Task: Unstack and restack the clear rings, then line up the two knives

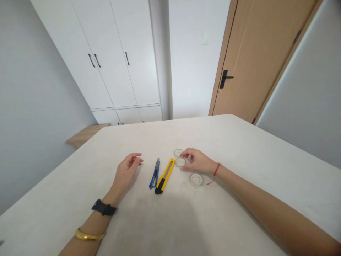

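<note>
My left hand [128,171] hovers over the pale tabletop [234,149], fingers loosely curled and holding nothing, just left of a blue utility knife [155,174]. A yellow utility knife [164,176] with a black tip lies beside the blue one, angled the same way. My right hand [197,160] reaches over a small round translucent disc with dotted marks [180,162], its fingertips at the disc's edge. A second disc [178,152] lies just beyond those fingers, and a larger third disc [196,180] lies below my right wrist.
The tabletop's far edge runs across the view. Behind it stand a white wardrobe [114,64] and a wooden door with a black handle [255,60]. A wooden shelf [86,134] sits past the table's left side.
</note>
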The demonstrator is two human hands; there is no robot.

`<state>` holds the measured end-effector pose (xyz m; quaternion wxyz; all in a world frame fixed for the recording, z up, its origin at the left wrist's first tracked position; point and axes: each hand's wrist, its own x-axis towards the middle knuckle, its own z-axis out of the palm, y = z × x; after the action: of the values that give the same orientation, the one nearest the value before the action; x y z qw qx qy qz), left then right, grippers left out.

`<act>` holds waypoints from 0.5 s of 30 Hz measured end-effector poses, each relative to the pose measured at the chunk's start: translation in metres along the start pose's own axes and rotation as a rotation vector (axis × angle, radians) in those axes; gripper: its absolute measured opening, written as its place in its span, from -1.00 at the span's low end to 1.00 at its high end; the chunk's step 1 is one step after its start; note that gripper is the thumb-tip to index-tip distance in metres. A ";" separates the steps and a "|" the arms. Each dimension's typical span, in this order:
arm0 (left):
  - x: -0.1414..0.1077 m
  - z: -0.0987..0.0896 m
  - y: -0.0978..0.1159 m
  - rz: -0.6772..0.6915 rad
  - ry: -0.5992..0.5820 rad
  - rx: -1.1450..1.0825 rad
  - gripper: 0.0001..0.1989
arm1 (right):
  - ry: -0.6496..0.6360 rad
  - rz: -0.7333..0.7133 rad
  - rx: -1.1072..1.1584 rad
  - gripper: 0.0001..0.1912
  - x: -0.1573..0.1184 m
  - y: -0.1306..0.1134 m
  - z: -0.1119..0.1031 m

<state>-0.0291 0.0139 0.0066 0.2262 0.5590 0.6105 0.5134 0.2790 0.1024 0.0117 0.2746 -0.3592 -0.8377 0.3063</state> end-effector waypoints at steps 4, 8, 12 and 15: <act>0.000 0.000 0.000 -0.014 0.003 0.015 -0.60 | -0.001 -0.044 -0.049 -0.53 -0.003 -0.004 0.003; -0.001 0.000 0.001 -0.023 0.001 0.016 -0.61 | 0.017 -0.038 -0.068 -0.54 -0.003 -0.001 0.005; -0.002 0.000 0.004 -0.024 0.002 0.024 -0.62 | 0.018 -0.017 -0.100 -0.53 -0.002 0.000 0.007; -0.003 0.000 0.004 -0.024 -0.008 0.022 -0.62 | 0.013 -0.017 -0.115 -0.53 -0.001 -0.001 0.009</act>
<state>-0.0264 0.0108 0.0098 0.2287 0.5561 0.6219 0.5016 0.2735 0.0981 0.0062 0.2615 -0.3692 -0.8552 0.2529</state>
